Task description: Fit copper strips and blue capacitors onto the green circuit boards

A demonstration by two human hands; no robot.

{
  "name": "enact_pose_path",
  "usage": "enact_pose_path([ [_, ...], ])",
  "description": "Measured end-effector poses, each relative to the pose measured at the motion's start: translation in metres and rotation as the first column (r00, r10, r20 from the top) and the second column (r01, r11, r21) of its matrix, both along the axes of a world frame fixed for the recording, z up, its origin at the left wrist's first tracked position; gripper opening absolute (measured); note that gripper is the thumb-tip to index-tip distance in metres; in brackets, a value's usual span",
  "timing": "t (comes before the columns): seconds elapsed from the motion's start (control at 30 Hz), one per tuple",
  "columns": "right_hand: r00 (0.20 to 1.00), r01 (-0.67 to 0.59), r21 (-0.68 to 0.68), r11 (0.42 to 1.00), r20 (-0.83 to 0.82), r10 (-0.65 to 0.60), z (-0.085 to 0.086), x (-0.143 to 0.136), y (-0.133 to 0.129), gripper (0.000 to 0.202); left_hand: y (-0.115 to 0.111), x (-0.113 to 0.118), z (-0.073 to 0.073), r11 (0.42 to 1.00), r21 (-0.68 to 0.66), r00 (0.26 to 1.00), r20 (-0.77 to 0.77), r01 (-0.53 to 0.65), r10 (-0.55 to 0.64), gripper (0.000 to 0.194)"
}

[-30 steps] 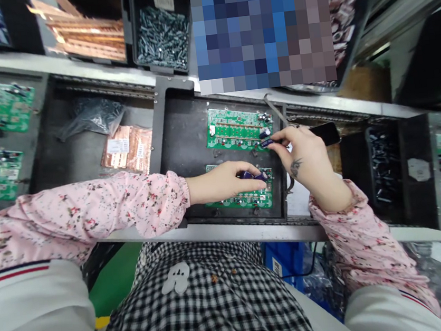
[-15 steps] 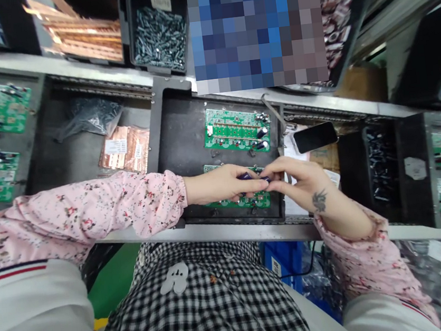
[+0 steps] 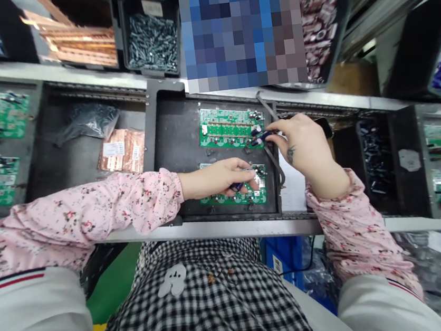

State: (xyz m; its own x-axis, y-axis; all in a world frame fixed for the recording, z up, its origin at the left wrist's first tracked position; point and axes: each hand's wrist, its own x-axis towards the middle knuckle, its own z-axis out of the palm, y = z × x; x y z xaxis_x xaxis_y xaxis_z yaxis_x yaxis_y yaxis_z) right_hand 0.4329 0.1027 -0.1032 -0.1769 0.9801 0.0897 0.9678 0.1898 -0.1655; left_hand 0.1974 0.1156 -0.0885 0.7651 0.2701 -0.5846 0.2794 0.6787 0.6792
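Note:
My right hand (image 3: 303, 142) reaches to the right end of the far green circuit board (image 3: 226, 127). Its thumb and fingers pinch a dark blue cylindrical capacitor (image 3: 266, 136) there. Standing on that board beside the fingertips is another capacitor (image 3: 256, 130). Over the near green circuit board (image 3: 216, 200), my left hand (image 3: 230, 177) is closed around a dark blue capacitor (image 3: 237, 187), partly hidden by the fingers. Whether more parts lie in that palm I cannot tell. Both boards sit in a black tray (image 3: 175, 133).
Copper strips in a bag (image 3: 123, 150) and a dark plastic bag (image 3: 93, 119) lie to the left. Behind stand bins of screws (image 3: 153, 43) and copper bars (image 3: 82, 38). A black strap (image 3: 275, 167) hangs along the tray's right edge, near a paper sheet (image 3: 293, 191).
My right hand has moved away from the left hand, up to the far board's right end, with a capacitor. My left hand has stayed over the near board. The view has shifted slightly.

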Motion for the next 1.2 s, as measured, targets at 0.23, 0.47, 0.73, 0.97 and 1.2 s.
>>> enact_pose_path([
  [0.23,1.0,0.007,-0.012,1.0,0.021,-0.007,0.001,-0.004,0.002,0.025,0.001,0.003,-0.004,0.989,-0.063,0.991,-0.016,-0.131,0.13,0.023],
  [0.47,1.0,0.003,-0.012,1.0,0.006,-0.003,-0.001,-0.005,-0.003,0.026,0.003,0.002,-0.011,0.984,-0.082,0.986,0.031,-0.161,0.164,0.028],
  [0.73,0.999,-0.034,-0.002,0.999,-0.019,0.034,-0.002,-0.007,-0.003,0.027,0.003,0.002,-0.007,0.981,-0.072,0.983,0.026,-0.179,0.181,0.026],
  [0.97,0.989,0.135,0.143,0.98,-0.087,-0.124,-0.007,-0.015,-0.04,0.042,0.004,0.002,-0.003,0.979,-0.088,0.983,-0.001,-0.184,0.185,0.026],
  [1.2,0.966,0.181,0.105,0.978,-0.204,-0.157,-0.008,-0.021,-0.056,0.046,0.003,0.0,-0.01,0.984,-0.091,0.987,0.031,-0.156,0.16,0.033],
])
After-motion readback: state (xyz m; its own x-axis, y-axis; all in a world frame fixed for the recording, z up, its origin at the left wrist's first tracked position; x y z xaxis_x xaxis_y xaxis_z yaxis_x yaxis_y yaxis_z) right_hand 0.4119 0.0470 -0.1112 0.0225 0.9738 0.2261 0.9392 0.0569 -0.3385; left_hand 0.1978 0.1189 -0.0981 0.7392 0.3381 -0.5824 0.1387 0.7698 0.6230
